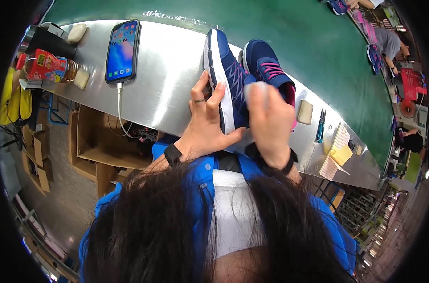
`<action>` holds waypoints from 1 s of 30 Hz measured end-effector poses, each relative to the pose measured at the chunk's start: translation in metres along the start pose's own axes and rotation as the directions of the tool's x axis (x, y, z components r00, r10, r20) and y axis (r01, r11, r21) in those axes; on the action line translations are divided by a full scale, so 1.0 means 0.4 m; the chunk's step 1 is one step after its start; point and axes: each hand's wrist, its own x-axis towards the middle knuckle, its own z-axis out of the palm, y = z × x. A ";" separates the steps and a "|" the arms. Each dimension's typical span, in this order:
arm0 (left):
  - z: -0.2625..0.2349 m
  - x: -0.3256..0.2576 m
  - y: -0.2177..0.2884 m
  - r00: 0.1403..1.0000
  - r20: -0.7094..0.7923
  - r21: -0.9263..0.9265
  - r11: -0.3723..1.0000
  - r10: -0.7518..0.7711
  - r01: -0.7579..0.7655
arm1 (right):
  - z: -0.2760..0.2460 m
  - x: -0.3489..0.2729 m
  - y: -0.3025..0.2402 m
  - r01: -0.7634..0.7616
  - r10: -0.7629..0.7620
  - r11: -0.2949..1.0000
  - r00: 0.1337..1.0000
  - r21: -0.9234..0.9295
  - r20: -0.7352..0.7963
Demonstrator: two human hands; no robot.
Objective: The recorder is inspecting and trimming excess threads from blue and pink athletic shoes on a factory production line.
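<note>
A navy sneaker (229, 70) with a white sole lies tilted on its side on the metal table, toe pointing away from me. My left hand (205, 118) steadies it, fingertips on the white sole and thumb by the heel. My right hand (272, 123) is closed and blurred by motion. It presses a small whitish pad or wad (259, 86) against the sneaker's upper; what it is exactly cannot be made out. Just right of these, a second navy sneaker (261, 54) with pink laces stands upright, its heel end partly behind my right hand.
A phone (122, 52) with a white cable lies left on the metal table (165, 56). Farther left are a drink bottle (49, 66) and pale blocks (81, 79). At right lie another block (305, 112), thread snips (321, 126) and papers (337, 151). Beyond runs a green belt (318, 61).
</note>
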 end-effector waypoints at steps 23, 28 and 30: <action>-0.069 0.014 0.037 0.996 0.090 -0.012 1.000 -0.017 0.018 | -0.271 -0.164 0.593 -0.493 0.504 0.814 0.863 -0.307 -0.049; -0.158 0.027 0.058 0.962 0.272 0.057 0.998 -0.022 0.006 | -0.270 -0.115 0.375 -0.361 0.356 0.933 0.923 -0.006 -0.144; -0.178 0.019 0.064 0.946 0.321 0.067 0.997 -0.048 0.028 | -0.243 -0.102 0.212 -0.281 0.282 0.922 0.959 0.267 0.036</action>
